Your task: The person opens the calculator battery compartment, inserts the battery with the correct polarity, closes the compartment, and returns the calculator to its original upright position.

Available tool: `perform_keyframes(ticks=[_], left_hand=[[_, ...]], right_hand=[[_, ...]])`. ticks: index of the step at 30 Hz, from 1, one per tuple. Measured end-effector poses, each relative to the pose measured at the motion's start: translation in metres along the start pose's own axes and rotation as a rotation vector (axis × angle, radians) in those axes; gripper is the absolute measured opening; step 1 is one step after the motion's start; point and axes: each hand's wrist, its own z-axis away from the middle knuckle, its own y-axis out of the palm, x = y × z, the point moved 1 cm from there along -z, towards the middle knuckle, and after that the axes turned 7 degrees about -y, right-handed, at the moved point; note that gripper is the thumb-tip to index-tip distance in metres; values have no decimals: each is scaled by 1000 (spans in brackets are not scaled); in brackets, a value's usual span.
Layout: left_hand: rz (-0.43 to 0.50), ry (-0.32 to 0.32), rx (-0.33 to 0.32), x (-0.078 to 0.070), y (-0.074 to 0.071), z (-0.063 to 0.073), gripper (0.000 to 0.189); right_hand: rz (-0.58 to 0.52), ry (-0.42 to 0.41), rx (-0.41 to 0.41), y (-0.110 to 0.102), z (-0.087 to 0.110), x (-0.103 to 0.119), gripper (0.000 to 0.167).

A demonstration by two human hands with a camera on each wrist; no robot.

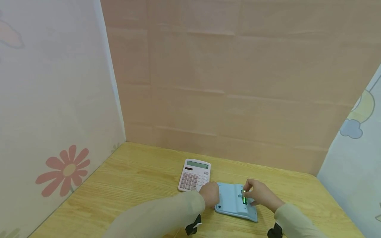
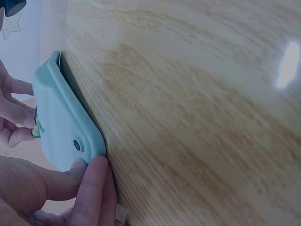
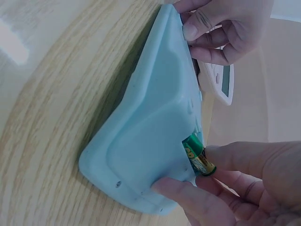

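Note:
A light blue calculator (image 1: 229, 198) lies face down on the table with its back upward. My left hand (image 1: 209, 194) grips its left edge, thumb on the back and fingers along the side, as the left wrist view shows. A green and gold battery (image 3: 199, 155) stands tilted at the battery slot, one end in it and the other sticking out. My right hand (image 1: 260, 194) pinches that battery, while one fingertip (image 3: 164, 186) rests on the calculator's back. In the head view the fingers partly cover the slot.
A pink calculator (image 1: 194, 175) lies face up just behind my left hand. The wooden table (image 1: 143, 172) meets a brown backdrop (image 1: 223, 82) at the rear. A wall with a printed flower (image 1: 69, 170) borders the left side, and another patterned wall (image 1: 357, 158) the right.

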Motion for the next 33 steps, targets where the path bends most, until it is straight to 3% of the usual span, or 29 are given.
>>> perform_keyframes(ticks=[27, 33], left_hand=[[17, -48, 34, 0, 0, -4, 9], [8, -28, 26, 0, 0, -4, 9]], right_hand=[[53, -11, -6, 3, -1, 9, 16], [118, -19, -3, 4, 1, 11, 17]])
